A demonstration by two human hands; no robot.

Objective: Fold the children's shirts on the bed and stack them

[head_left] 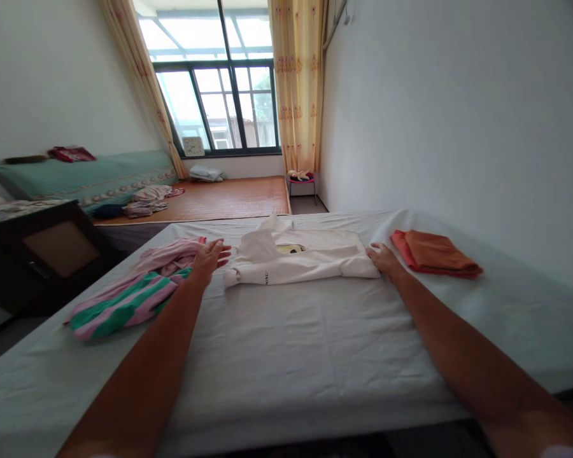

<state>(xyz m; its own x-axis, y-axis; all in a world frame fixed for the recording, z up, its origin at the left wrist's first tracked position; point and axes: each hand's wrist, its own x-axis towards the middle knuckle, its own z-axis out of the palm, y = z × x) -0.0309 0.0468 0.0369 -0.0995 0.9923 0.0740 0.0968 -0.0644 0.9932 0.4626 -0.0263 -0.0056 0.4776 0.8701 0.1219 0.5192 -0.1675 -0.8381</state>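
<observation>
A white T-shirt [315,261], partly folded, lies across the middle of the sheet-covered table [286,356]. It carries a yellow print and small dark lettering, and one flap of cloth stands up at its left end. My right hand [383,259] is at the shirt's right edge, its fingers closed on the cloth. Just left of the shirt, my left hand [213,256] has its fingers stretched out and holds nothing. Behind my left wrist lies a loose pile of pink and green-striped clothing [134,289].
Folded orange and red cloth [437,253] lies right of my right hand. Beyond the table stand a bed with a brown mat [239,194], a dark cabinet [48,254] and a small pink stool [302,180]. A white wall [458,127] runs along the right.
</observation>
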